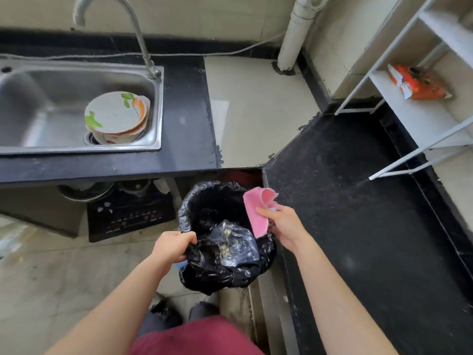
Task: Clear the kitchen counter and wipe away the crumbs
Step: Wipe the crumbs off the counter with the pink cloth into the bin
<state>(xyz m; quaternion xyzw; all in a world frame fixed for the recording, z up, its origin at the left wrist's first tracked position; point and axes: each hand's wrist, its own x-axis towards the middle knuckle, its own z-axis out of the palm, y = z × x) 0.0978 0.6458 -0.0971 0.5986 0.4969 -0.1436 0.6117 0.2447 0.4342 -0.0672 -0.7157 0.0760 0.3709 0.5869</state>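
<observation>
Counter (363, 226): dark speckled slab down the right side with pale specks scattered over it, left edge just beside the right hand (284, 226). Right fingers (265, 212) are curled with the thumb on top, pinching a folded pink cloth (256, 208). The cloth hangs over the open bin mouth, clear of the counter. Left hand (174, 248) is opposite, fingers (188, 240) closed round the near-left rim of the black bin bag (217, 272), bunching it. Between the hands, inside that bag, is a crumpled clear plastic bag (231, 243) with yellowish scraps in it. The bin stands on the floor in the corner gap between the counter and the sink counter (186, 111). The counter's widest open stretch runs from its left edge to the legs of the white rack (409, 116), which stands along its far-right side. An orange packet (419, 83) lies on a rack shelf, print too blurred to read. Behind the gap is a pale tiled corner with a white pipe (294, 34) rising from it. The steel sink (30, 103) holds stacked bowls (116, 114) with a carrot pattern beside the drain, faucet (138, 34) arching above. An induction cooker (130, 213) sits under the sink counter, its white panel markings too small to read.
</observation>
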